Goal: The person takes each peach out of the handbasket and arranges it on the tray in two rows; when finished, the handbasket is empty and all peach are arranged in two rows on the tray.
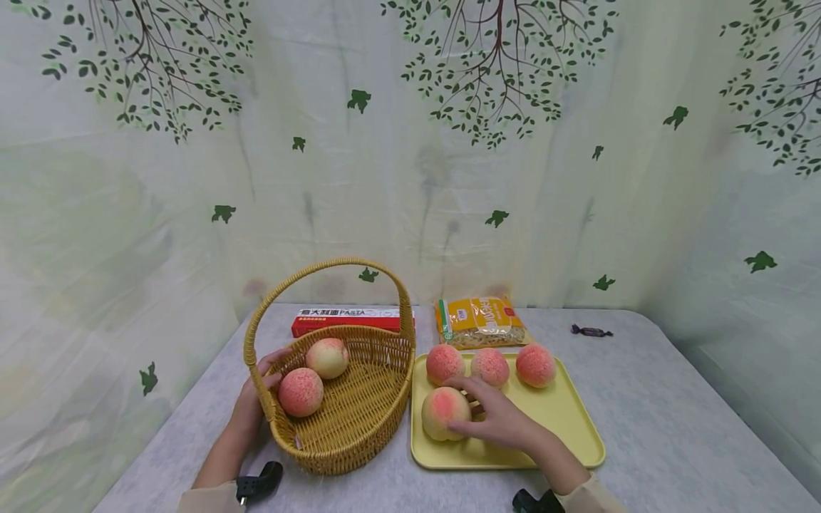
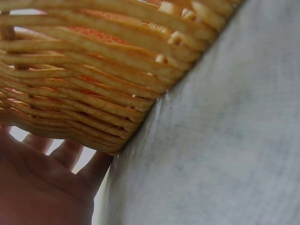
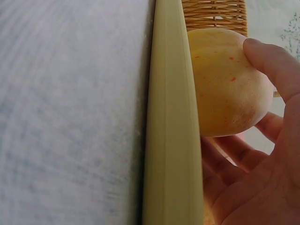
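My left hand (image 1: 251, 399) holds the left side of a woven wicker basket (image 1: 365, 434), beside the foot of its tall handle. In the left wrist view, fingers (image 2: 65, 152) lie against the outside of the wicker wall. Inside the basket sit a pink peach (image 1: 301, 392) and a paler peach (image 1: 328, 358). My right hand (image 1: 497, 417) grips a pale yellow peach (image 1: 445, 413) at the left of a yellow tray (image 1: 567, 438). The right wrist view shows the thumb (image 3: 265, 58) on that peach, with the other fingers partly hidden. Along the tray's back are three pink peaches (image 1: 490, 368).
Behind the basket lies a red and white pasta box (image 1: 346, 320). A yellow food packet (image 1: 481, 322) lies behind the tray, and a dark wrapped candy (image 1: 591, 331) to its right. A leaf-printed curtain (image 1: 410, 178) surrounds the grey table (image 1: 673, 413).
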Demonstrator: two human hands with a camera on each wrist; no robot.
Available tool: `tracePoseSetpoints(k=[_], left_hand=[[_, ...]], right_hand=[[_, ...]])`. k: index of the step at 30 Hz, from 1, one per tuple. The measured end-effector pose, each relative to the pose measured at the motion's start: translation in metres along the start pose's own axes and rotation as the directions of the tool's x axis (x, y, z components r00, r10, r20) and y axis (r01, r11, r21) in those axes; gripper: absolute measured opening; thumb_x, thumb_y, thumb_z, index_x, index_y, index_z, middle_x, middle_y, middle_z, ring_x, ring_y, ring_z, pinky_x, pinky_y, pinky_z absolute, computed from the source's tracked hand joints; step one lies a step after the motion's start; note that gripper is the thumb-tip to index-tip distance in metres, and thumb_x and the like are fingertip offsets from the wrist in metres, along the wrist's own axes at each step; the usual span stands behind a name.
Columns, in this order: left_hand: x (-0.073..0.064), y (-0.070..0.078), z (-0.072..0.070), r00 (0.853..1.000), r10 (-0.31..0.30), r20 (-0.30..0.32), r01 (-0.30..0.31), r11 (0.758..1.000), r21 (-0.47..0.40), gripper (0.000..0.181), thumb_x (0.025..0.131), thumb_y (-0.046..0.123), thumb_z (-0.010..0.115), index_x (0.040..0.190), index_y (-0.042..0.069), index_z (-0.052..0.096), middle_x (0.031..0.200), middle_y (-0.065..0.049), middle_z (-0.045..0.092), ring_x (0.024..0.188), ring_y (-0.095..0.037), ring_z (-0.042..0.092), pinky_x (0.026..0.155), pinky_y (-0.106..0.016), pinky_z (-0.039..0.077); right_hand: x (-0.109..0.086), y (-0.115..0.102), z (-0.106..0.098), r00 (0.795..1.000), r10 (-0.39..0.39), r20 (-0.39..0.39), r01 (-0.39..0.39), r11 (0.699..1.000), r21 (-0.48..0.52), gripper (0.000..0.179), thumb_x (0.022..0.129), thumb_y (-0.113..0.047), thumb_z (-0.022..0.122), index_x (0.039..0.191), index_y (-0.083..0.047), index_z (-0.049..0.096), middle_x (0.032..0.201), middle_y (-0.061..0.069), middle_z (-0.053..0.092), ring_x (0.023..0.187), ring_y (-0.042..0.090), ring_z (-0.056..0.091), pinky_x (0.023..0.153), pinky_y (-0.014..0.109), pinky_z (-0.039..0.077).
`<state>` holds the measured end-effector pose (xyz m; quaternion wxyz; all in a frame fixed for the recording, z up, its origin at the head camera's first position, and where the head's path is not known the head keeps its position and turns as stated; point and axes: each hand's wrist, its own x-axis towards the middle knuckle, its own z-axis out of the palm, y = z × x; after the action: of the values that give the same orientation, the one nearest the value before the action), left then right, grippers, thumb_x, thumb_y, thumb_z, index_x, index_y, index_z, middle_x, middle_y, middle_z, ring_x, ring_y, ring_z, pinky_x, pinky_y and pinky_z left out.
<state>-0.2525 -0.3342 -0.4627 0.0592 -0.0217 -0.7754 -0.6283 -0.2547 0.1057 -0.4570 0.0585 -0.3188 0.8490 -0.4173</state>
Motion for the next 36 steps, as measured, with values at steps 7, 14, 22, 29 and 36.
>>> tracePoseSetpoints(k=[7,14,22,29,36], left_hand=[[0.000,-0.003,0.000,1.000,0.006,-0.001,-0.006,1.000,-0.003,0.052,0.102,0.025,0.032,0.152,0.012,0.035,0.161,-0.008,0.030,0.144,-0.021,0.026,0.095,-0.008,0.031],[-0.001,-0.003,0.000,1.000,0.012,0.004,-0.012,1.000,0.003,0.052,0.102,0.027,0.032,0.153,0.012,0.034,0.161,-0.009,0.029,0.145,-0.022,0.026,0.094,-0.008,0.032],[-0.001,-0.002,-0.001,1.000,0.003,-0.003,-0.003,1.000,0.007,0.051,0.102,0.027,0.032,0.152,0.013,0.036,0.161,-0.007,0.029,0.143,-0.015,0.028,0.101,-0.016,0.030],[0.000,-0.002,-0.001,1.000,0.004,-0.001,-0.004,1.000,0.009,0.052,0.102,0.026,0.031,0.152,0.013,0.035,0.162,-0.007,0.029,0.144,-0.017,0.026,0.102,-0.017,0.029],[0.000,-0.002,0.000,1.000,0.015,-0.009,-0.015,1.000,0.011,0.051,0.102,0.025,0.032,0.152,0.012,0.036,0.161,-0.007,0.030,0.140,-0.009,0.029,0.101,-0.014,0.028]], right_hand=[[0.000,-0.001,-0.001,1.000,-0.006,0.005,0.006,1.000,-0.001,0.069,0.087,-0.044,0.075,0.144,-0.017,0.049,0.134,-0.001,0.053,0.114,0.019,0.056,0.089,0.026,0.054],[-0.001,-0.003,-0.002,1.000,-0.025,-0.008,0.025,1.000,-0.019,0.068,0.087,-0.045,0.074,0.144,-0.016,0.050,0.136,-0.002,0.054,0.118,0.020,0.056,0.091,0.029,0.054],[0.001,-0.006,-0.004,1.000,-0.015,-0.022,0.015,0.999,-0.036,0.066,0.087,-0.047,0.073,0.142,-0.017,0.052,0.140,-0.003,0.056,0.121,0.019,0.056,0.094,0.032,0.052],[0.004,-0.012,-0.007,0.994,-0.091,-0.052,0.088,0.994,-0.060,0.058,0.091,-0.043,0.070,0.139,-0.014,0.055,0.138,0.003,0.059,0.120,0.022,0.058,0.096,0.037,0.052],[0.009,-0.027,-0.012,0.984,-0.146,-0.098,0.140,0.988,-0.068,0.049,0.094,-0.038,0.067,0.134,-0.011,0.059,0.133,0.007,0.063,0.120,0.028,0.060,0.098,0.047,0.050]])
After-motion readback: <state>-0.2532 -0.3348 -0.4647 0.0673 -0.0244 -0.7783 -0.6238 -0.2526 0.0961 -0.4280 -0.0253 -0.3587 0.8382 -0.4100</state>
